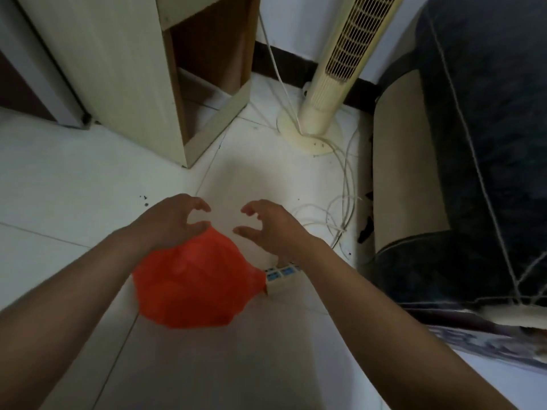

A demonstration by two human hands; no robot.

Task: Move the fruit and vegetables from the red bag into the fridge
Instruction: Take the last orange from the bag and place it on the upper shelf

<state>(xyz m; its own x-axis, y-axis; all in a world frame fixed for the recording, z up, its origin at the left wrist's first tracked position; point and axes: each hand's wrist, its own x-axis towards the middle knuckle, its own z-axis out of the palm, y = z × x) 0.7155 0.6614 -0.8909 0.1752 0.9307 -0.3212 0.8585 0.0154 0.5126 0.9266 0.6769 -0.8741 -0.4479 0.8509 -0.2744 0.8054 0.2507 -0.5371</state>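
Note:
The red plastic bag (pixel 192 285) is bunched low over the white tiled floor, under my left wrist and between my forearms. Its contents are hidden. My left hand (pixel 171 220) reaches forward above the bag's top, fingers curved with a gap between them and the thumb. The thumb lies right at the bag's upper edge, and nothing is pinched. My right hand (pixel 272 226) is held out beside it, apart from the bag, fingers loosely curved and empty. No fruit or vegetables show.
A pale wooden cabinet (pixel 124 72) with an open side stands ahead on the left, with a grey-white panel (pixel 44 69) beside it. A cream tower fan (pixel 331 84) stands ahead, loose white cords (pixel 343 184) trail from it, a power strip (pixel 279 272) lies by the bag, and a dark sofa (pixel 479 143) fills the right.

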